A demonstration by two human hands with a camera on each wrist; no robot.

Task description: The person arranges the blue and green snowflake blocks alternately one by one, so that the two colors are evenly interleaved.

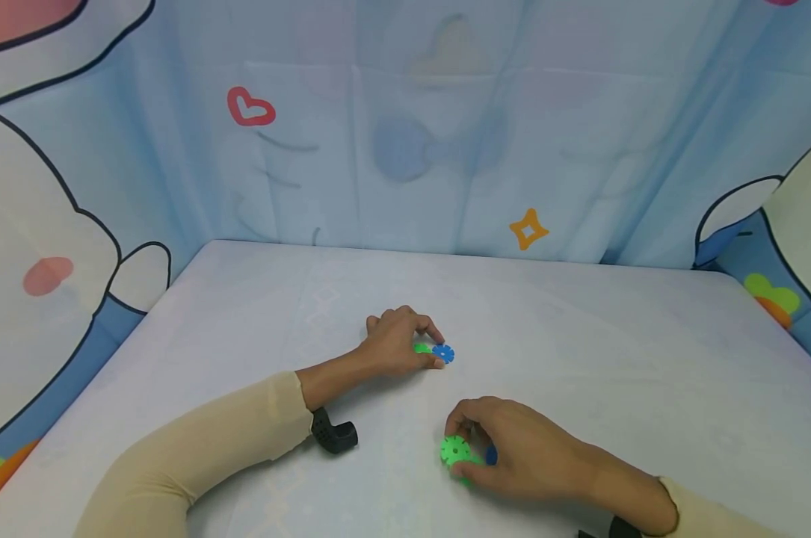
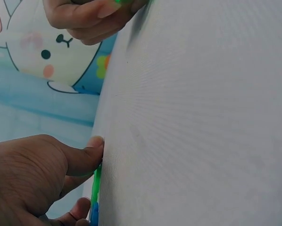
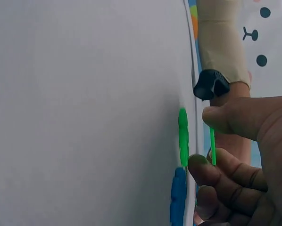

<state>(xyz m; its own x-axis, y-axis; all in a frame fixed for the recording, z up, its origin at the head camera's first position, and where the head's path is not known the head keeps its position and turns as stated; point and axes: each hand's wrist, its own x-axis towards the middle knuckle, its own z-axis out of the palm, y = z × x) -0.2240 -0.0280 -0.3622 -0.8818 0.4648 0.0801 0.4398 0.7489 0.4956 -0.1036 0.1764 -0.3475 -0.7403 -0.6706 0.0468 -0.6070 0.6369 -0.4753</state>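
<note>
Notched green disc [image 1: 455, 450]: below and right of centre in the head view, pinched between thumb and fingertip of the right hand [image 1: 522, 448]. Round, so no one long axis; its face is turned up to the head camera. In the right wrist view it stands edge-on, a thin bright line running top to bottom, apart from the table. Bright green, small slots round the rim, flat.

Just beside it, partly under the right hand — lower green disc [image 3: 183, 136] and lower blue disc [image 3: 178, 197], flat on the table, one above the other in the right wrist view.

Centre of the head view: left hand [image 1: 398, 342], thumb and index finger pinching far blue disc [image 1: 443, 353] at opposite edges. Far green disc [image 1: 421, 347] on its left, partly covered; the pair lines up left to right. Whether they interlock, cannot tell.

Outward: white table [image 1: 614, 344], beige sleeve [image 1: 223, 422] lower left, black wrist device [image 1: 334, 432] below the cuff, pale blue printed curtain [image 1: 412, 45] across the top.
</note>
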